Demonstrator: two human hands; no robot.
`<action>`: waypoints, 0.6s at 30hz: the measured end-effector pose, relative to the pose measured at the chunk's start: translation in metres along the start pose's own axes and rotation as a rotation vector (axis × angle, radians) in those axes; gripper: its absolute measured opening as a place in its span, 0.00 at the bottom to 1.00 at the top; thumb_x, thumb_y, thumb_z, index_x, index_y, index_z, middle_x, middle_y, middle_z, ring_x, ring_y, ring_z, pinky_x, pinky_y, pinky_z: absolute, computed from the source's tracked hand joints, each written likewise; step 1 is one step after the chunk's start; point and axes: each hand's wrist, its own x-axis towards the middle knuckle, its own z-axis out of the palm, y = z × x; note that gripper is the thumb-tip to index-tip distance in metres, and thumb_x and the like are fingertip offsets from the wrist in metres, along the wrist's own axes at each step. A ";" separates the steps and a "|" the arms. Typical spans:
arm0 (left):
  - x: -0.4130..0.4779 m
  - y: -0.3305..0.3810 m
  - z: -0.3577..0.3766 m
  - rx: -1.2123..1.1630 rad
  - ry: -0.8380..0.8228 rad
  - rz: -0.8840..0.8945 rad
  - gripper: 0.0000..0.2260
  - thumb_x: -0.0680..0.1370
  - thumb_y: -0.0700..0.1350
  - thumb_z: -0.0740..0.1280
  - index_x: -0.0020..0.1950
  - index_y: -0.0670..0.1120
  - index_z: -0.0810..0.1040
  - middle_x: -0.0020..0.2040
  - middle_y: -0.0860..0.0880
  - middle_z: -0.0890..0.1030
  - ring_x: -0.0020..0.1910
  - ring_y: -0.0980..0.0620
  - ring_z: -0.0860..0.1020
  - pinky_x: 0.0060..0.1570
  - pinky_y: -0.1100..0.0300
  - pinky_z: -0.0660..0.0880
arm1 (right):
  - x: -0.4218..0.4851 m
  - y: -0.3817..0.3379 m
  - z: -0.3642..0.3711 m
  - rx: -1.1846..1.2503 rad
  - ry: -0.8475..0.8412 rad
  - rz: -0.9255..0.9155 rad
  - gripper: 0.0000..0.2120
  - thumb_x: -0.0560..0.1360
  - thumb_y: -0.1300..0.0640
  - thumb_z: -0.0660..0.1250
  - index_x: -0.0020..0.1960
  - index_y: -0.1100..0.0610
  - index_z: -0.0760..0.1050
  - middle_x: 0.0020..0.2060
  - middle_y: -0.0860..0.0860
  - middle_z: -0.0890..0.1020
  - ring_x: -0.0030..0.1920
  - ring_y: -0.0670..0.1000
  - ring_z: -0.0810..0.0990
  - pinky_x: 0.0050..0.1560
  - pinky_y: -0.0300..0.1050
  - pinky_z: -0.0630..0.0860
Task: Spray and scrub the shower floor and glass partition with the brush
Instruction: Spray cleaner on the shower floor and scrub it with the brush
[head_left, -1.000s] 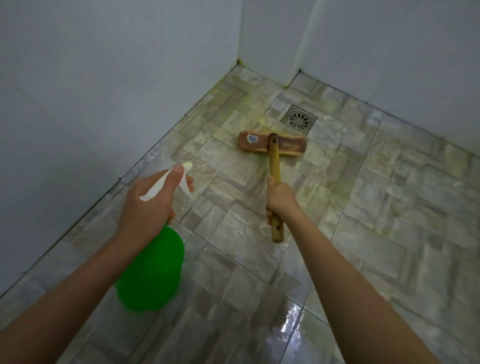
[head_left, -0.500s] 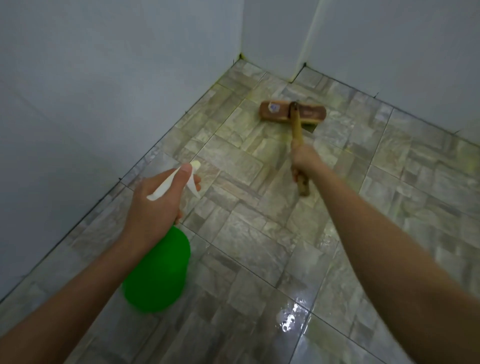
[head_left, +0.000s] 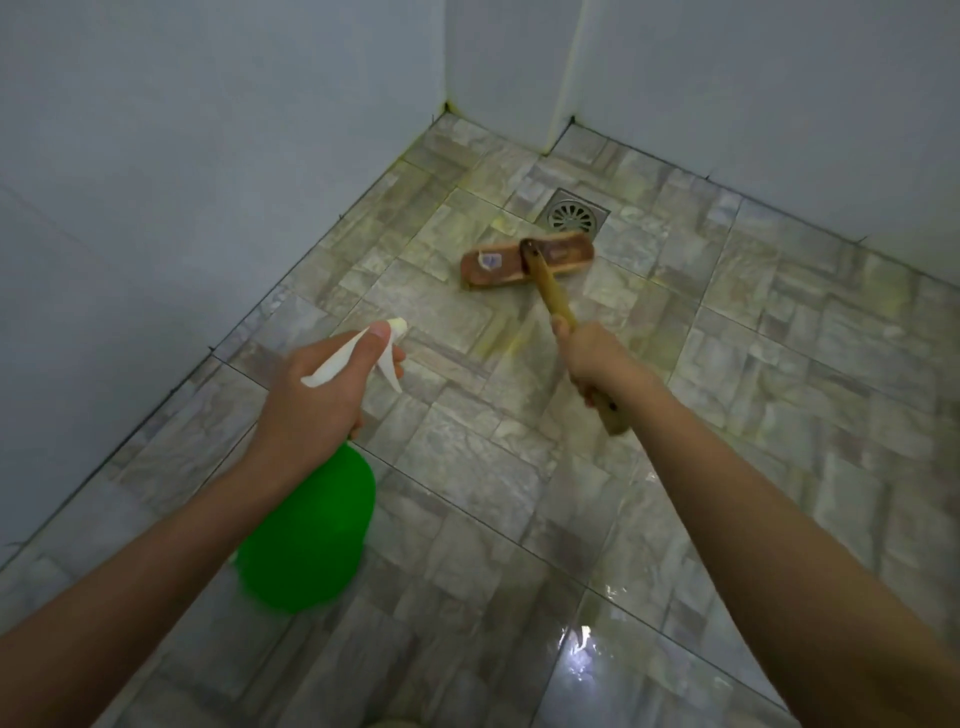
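Leftward, left hand (head_left: 317, 400) grips spray bottle (head_left: 311, 535) by neck, thumb along white trigger head, nozzle aimed at shower floor (head_left: 467, 467) toward far corner, likely ready to wet tiles. Right hand (head_left: 597, 364) clenches wooden handle; brush (head_left: 524, 262) head flat on tiles just beside drain (head_left: 575, 216), bearing down for scrubbing.

the drain (head_left: 576, 216) is dull grey metal. just beside it the brush (head_left: 558, 304) is worn matt wood. the spray bottle (head_left: 311, 535), well away from the drain, is smooth green plastic, white-headed. floor tiles (head_left: 779, 364) look stony, glossy wet farthest from the drain.
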 end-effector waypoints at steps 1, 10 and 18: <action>-0.002 0.001 0.003 -0.005 -0.005 0.000 0.14 0.83 0.56 0.62 0.41 0.62 0.84 0.45 0.53 0.87 0.27 0.58 0.75 0.25 0.64 0.72 | 0.008 -0.003 -0.005 0.024 0.015 -0.001 0.24 0.81 0.41 0.49 0.49 0.61 0.68 0.32 0.58 0.74 0.26 0.54 0.71 0.24 0.42 0.69; -0.008 0.005 0.021 0.001 -0.066 -0.004 0.15 0.78 0.64 0.62 0.44 0.60 0.85 0.44 0.48 0.87 0.40 0.42 0.82 0.35 0.65 0.76 | -0.095 0.099 0.012 -0.164 -0.058 0.096 0.27 0.79 0.36 0.48 0.43 0.59 0.70 0.33 0.55 0.77 0.27 0.53 0.76 0.26 0.47 0.76; -0.023 0.005 0.029 0.030 -0.106 0.037 0.15 0.82 0.60 0.61 0.43 0.59 0.85 0.43 0.54 0.87 0.23 0.55 0.74 0.27 0.61 0.72 | -0.095 0.121 -0.019 -0.104 -0.022 0.142 0.29 0.79 0.36 0.49 0.47 0.62 0.70 0.32 0.56 0.74 0.26 0.53 0.71 0.25 0.42 0.70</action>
